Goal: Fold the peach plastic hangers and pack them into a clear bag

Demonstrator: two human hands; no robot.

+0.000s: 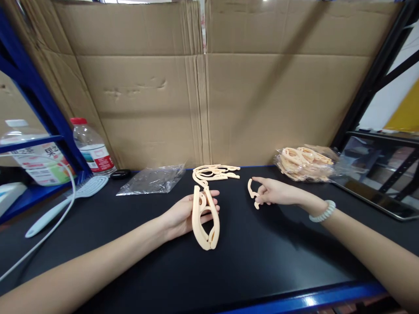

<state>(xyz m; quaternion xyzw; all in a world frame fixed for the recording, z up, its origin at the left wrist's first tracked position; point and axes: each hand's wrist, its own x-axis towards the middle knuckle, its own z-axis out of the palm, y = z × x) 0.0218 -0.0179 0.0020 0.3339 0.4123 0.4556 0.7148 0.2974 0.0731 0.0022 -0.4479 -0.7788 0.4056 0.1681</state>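
Note:
A folded cream plastic hanger [197, 218] lies across my left hand [186, 216], its hook end pointing away from me. The fingers of that hand show behind and to the right of it, supporting it from below. To the right, my right hand [270, 192] pinches a small curved cream piece [251, 188] between thumb and fingers, just above the black table. Beyond my left hand, more cream hanger pieces [214, 172] lie in a loose group on the table.
Clear plastic bag [152, 179] at the back left; bagged hangers [304, 162] at the back right. A brush [88, 187], white cable [65, 213], black object [120, 174] and bottle [94, 150] are left. A tablet-like panel [376, 196] lies right. Cardboard [147, 96] stands behind.

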